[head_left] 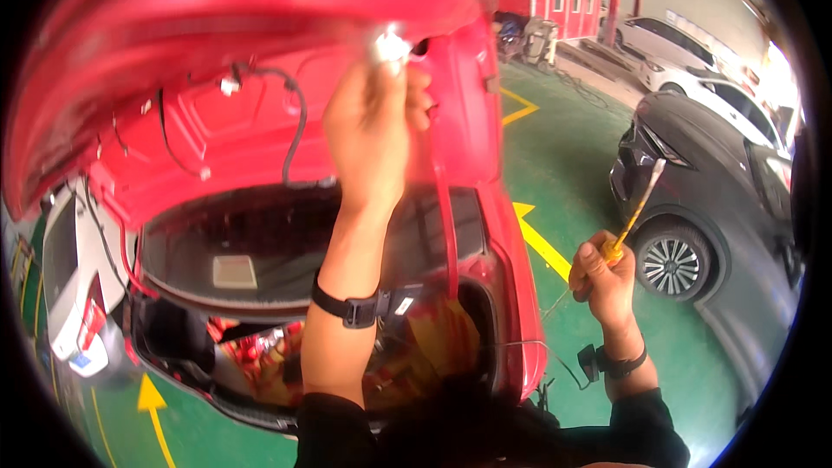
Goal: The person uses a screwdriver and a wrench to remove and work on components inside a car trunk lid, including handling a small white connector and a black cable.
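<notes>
Gripping a screwdriver with a yellow handle and bare metal tip (640, 204), the right hand (605, 276) is closed firmly round that handle! It's out beyond the car's side, tip up and leaning right, well apart from the raised red metal boot lid (251, 126).

And over to the left hand (368, 126): high up at the lid's right side, fingers curled beside a small, bright, whitish object (392, 48). Blur there, so I cannot tell whether the fingers grip it or merely touch it.

Along the lid's inner panel, a black bendy cable (299, 113) droops down. Below sits the dark, curved rear window (286, 247), and under that, red-and-yellow patterned items (269, 360) lie in the boot. Black strap bands (355, 310) circle both wrists.

Off to the right, a dark grey car (693, 147) stands on the green floor (563, 156), a bold yellow arrow (546, 243) painted near its front wheel (673, 264)!
</notes>
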Tool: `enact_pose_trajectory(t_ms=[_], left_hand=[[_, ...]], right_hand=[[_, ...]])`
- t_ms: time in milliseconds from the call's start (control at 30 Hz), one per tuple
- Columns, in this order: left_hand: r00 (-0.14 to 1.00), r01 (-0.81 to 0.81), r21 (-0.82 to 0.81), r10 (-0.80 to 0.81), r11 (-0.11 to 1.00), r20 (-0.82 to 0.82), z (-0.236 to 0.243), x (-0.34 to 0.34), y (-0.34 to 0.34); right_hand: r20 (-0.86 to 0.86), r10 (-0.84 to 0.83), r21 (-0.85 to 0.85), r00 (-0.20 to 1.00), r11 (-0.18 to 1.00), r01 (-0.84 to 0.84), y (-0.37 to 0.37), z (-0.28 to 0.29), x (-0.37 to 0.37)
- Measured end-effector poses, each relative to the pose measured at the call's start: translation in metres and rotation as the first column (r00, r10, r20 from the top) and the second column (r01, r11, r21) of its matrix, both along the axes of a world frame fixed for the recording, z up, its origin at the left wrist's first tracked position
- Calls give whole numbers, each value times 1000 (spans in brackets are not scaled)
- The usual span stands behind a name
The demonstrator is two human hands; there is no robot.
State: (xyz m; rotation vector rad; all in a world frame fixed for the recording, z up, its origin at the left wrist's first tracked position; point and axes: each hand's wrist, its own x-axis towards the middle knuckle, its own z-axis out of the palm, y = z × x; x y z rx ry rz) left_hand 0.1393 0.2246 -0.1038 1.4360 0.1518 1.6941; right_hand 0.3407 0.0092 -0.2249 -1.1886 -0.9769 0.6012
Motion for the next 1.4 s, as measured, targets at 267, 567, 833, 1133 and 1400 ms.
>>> enact_pose_trajectory(t_ms=[267, 567, 833, 1133, 1400], left_hand=[[996, -19, 17, 20, 1000, -89, -2, -4, -3], [997, -46, 57, 49, 997, -61, 1, -4, 8], [994, -37, 84, 45, 996, -99, -5, -1, 7], [985, -149, 107, 157, 983, -69, 0, 3, 16], [929, -301, 116, 318, 947, -189, 0, 1, 12]], right_hand=[[-10, 102, -88, 995, 991, -103, 5, -23, -12], [44, 186, -443, 982, 884, -148, 5, -33, -33], [150, 263, -481, 953, 861, -162, 27, -53, -43], [148, 369, -583, 917, 782, -220, 33, -80, -70], [137, 421, -652, 896, 719, -238, 34, -88, -75]])
